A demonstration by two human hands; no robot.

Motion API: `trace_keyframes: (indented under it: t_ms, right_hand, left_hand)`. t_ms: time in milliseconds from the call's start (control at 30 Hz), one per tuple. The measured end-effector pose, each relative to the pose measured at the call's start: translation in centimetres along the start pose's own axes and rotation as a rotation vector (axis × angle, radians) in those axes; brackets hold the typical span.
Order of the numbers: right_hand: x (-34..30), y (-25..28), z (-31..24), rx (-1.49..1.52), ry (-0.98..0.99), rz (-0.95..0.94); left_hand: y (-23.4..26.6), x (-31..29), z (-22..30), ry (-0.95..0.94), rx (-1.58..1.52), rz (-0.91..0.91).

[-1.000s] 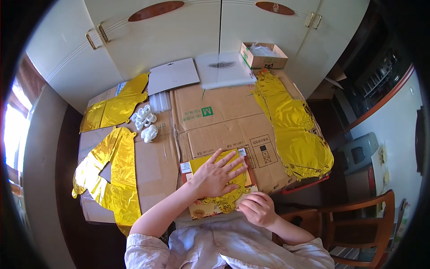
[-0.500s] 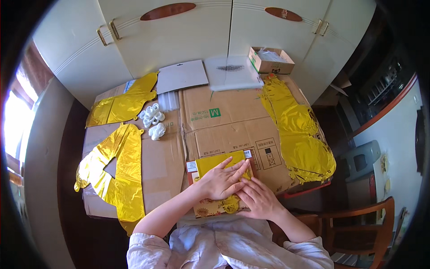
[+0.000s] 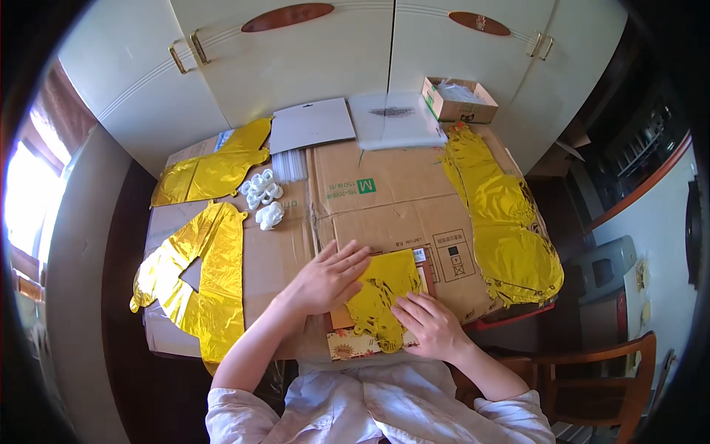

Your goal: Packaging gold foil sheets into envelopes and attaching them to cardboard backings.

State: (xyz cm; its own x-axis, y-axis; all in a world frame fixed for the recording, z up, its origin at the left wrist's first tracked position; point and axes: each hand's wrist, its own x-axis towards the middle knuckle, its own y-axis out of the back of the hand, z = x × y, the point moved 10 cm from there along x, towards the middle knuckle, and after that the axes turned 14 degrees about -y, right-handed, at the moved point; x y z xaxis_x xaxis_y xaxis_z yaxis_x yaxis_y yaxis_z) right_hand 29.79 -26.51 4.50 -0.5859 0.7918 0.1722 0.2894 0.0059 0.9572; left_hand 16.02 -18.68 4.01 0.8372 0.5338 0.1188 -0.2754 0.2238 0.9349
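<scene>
In the head view, a folded gold foil balloon (image 3: 386,296) lies on a cardboard-topped desk (image 3: 288,259), at the near side. Under the folded balloon is a printed card (image 3: 362,348), and a strip of it pokes out on the side close to the person. To the left of the folded balloon is a flat gold foil balloon with a hole in it (image 3: 222,274). Farther back on the left is another flat gold foil piece (image 3: 218,166). To its right is a big crinkled gold foil balloon (image 3: 510,229). Behind the folded balloon and to the left are white bundles (image 3: 262,189) and some thin clear sticks (image 3: 291,166). Well behind it are a pale card sheet (image 3: 312,126), a clear plastic sheet (image 3: 388,129) and a small carton (image 3: 464,111) with clear plastic inside. White cupboards (image 3: 318,66) stand past all that. A wooden chair (image 3: 584,348) is off to its right, and a bright window (image 3: 29,196) is far to its left.

The left hand (image 3: 329,277) is at the left edge of the folded balloon, palm down, its fingers stretched out and gripping nothing. The right hand (image 3: 430,325) rests on its right edge, fingers laid out long and a bit bent, pressing but not pinching. Both arms reach in from the near side.
</scene>
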Motion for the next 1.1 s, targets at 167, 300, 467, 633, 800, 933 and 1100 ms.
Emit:
trace_keyframes:
  t_ms: [167, 300, 467, 633, 800, 933, 1100]
  right_hand:
    - [0.1, 0.1, 0.0, -0.006, -0.002, 0.000]
    - [0.2, 0.0, -0.1, -0.015, -0.009, -0.004]
    - [0.1, -0.2, 0.0, -0.019, -0.013, 0.011]
    - [0.1, 0.0, -0.1, -0.013, -0.013, 0.022]
    - [0.0, 0.0, -0.1, -0.022, -0.007, 0.011]
    - [0.1, -0.3, 0.0, -0.032, -0.015, -0.034]
    - [0.0, -0.3, 0.0, -0.023, -0.009, -0.024]
  left_hand:
    - [-0.2, -3.4, -0.7, 0.074, 0.164, -0.087]
    - [-1.0, -4.5, -0.3, 0.048, 0.162, -0.151]
    - [-1.3, -5.2, 0.6, 0.032, 0.145, -0.196]
    - [-1.2, -6.0, 1.9, 0.020, 0.159, -0.231]
    - [0.2, -5.4, 3.0, -0.016, 0.129, -0.240]
    - [1.8, -2.0, 2.7, -0.069, 0.047, -0.244]
    - [-0.4, 3.8, 0.2, -0.158, 0.178, 0.013]
